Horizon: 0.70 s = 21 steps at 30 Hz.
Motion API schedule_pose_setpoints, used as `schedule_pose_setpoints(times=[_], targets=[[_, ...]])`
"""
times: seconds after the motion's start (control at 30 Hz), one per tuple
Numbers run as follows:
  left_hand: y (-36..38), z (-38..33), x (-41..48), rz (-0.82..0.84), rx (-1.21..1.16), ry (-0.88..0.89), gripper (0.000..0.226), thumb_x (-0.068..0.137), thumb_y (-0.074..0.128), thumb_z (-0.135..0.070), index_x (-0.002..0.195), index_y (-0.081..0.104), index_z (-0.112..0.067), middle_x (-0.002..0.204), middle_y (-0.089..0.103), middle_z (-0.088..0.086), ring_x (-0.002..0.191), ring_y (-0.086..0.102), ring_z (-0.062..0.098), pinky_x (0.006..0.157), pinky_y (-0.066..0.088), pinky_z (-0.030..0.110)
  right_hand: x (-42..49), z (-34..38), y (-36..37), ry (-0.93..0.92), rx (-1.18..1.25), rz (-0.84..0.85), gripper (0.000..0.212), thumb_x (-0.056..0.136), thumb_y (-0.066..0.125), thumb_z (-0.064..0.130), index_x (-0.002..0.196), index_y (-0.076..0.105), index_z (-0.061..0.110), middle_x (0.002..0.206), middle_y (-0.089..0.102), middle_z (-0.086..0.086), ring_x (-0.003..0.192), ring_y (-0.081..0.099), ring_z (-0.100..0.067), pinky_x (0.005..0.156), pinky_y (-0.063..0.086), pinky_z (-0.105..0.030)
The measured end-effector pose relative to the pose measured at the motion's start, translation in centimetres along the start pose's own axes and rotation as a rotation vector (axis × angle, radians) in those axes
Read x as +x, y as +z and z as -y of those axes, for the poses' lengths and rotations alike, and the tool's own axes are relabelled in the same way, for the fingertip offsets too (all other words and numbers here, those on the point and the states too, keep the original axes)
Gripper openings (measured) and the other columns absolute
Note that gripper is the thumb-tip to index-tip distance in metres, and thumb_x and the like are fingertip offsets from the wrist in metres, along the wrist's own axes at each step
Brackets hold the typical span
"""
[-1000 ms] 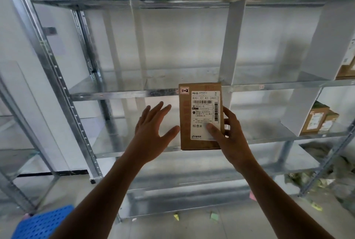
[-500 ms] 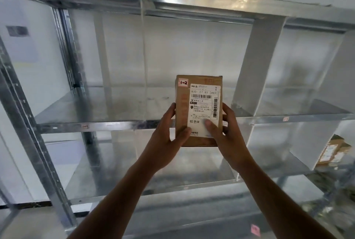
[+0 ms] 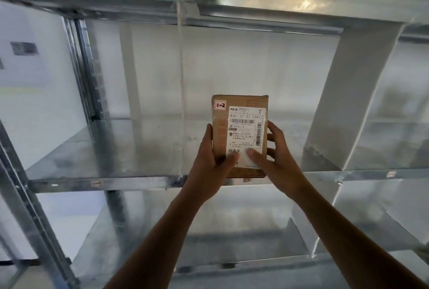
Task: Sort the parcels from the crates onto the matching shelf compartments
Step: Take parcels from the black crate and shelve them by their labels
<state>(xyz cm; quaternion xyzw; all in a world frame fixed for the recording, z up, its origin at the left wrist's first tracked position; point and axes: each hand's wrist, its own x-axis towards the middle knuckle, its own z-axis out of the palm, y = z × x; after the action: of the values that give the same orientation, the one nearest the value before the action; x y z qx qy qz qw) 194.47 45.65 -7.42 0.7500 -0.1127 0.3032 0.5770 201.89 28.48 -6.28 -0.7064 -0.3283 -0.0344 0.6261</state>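
cardboard parcel (image 3: 240,135) upright | both hands gripping | above shelf edge (image 3: 139,183)

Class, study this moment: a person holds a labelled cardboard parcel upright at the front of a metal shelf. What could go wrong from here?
1. The parcel, held upright by the left hand and right hand at the shelf's front edge, might topple off if released there.
2. Its tag reads 1-2; the thin divider is close on its left, so it could land in the wrong compartment.
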Motion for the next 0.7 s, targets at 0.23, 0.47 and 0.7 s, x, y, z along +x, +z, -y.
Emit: schedule_pose_setpoints(times=[0.23, 0.47, 0.7], targets=[[-0.2, 3.2, 3.4, -0.045, 0.144, -0.085, 0.072, 0.093, 0.071, -0.004, 0.149, 0.031, -0.027, 0.149, 0.052, -0.009, 0.139, 0.051, 0.018, 0.099, 0.056, 0.054, 5.4, -4.0, -0.5, 0.016, -0.032, 0.152, 0.083, 0.083, 0.087, 0.034, 0.122, 0.028, 0.076, 0.114, 0.051, 0.046, 0.109, 0.064, 0.005, 0.071, 0.06, -0.019], [0.4, 5.7, 5.5, -0.051, 0.268, -0.183, 0.07, 0.096, 0.07, -0.013, 0.149, 0.028, -0.032, 0.146, 0.053, -0.011, 0.138, 0.051, 0.017, 0.103, 0.054, 0.05, 8.6, -7.9, -0.7, -0.045, -0.039, 0.184, 0.098, 0.086, 0.086, 0.021, 0.154, 0.019, 0.044, 0.145, 0.045, 0.011, 0.124, 0.056, -0.012, 0.077, 0.058, -0.016], [0.3, 6.3, 4.9, -0.076, 0.431, -0.288, 0.067, 0.095, 0.071, -0.027, 0.135, 0.028, -0.061, 0.123, 0.054, -0.048, 0.112, 0.053, -0.024, 0.078, 0.049, 0.003, 9.0, -9.5, -0.9, -0.044, -0.064, 0.19, 0.091, 0.088, 0.083, 0.021, 0.152, 0.022, 0.044, 0.153, 0.041, -0.001, 0.138, 0.051, -0.023, 0.09, 0.062, -0.027]])
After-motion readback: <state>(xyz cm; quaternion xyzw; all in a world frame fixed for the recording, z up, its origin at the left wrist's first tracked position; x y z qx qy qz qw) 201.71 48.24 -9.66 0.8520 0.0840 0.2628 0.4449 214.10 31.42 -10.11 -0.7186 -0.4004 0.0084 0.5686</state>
